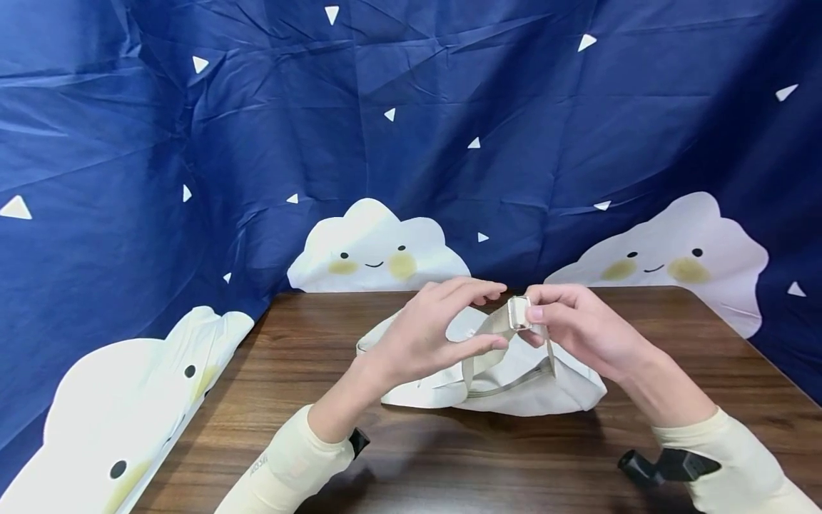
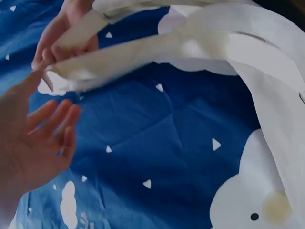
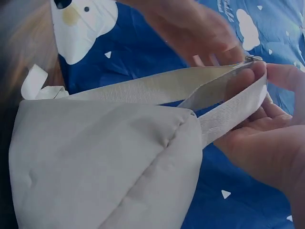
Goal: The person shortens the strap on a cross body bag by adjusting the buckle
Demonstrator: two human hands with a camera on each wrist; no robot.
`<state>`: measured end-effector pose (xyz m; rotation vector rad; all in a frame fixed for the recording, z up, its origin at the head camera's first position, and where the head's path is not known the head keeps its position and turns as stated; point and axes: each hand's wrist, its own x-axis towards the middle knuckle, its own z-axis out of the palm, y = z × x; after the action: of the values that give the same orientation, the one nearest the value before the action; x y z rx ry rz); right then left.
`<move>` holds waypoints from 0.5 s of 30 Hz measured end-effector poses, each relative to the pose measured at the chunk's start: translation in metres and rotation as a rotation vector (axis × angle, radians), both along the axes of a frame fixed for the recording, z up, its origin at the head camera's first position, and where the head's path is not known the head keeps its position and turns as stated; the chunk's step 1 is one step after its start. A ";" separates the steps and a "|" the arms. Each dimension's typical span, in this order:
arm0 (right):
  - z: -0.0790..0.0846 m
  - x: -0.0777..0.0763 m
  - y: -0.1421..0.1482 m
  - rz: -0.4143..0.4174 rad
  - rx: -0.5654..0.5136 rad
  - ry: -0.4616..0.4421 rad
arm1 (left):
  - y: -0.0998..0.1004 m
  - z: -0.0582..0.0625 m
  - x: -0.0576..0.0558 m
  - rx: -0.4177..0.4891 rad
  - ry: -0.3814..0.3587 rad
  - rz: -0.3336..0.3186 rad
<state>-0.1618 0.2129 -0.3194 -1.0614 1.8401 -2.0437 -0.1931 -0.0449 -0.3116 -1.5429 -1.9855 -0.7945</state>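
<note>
A white bag with a zipper along its upper side lies on the wooden table. Its cream strap rises from the bag in a loop. At the top of that loop, my right hand pinches the strap beside a metal buckle between thumb and fingers. My left hand is held to the left of the buckle, thumb and fingers spread apart around the strap without gripping it. In the left wrist view the left hand has its fingers loosely bent, near the strap's end.
The brown wooden table extends around the bag. A dark blue cloth with white triangles and smiling clouds hangs behind it and along the left side. Each sleeve carries a black wrist camera, like the one on the right.
</note>
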 end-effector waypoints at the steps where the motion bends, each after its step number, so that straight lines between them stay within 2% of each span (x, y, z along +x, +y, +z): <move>1: 0.000 0.001 -0.002 -0.016 0.028 0.010 | 0.002 0.000 0.002 0.022 0.022 -0.018; 4: 0.001 0.004 -0.007 -0.039 0.101 0.081 | 0.007 0.001 0.006 0.059 0.049 -0.066; 8: 0.000 0.004 -0.007 -0.047 0.165 0.127 | 0.008 0.000 0.007 0.092 0.054 -0.087; 15: 0.002 0.001 0.003 -0.074 0.226 0.111 | 0.002 0.005 0.003 0.151 0.041 -0.118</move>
<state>-0.1610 0.2163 -0.3170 -1.0778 2.1357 -1.7917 -0.1899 -0.0431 -0.3064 -1.5848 -1.7760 -0.9303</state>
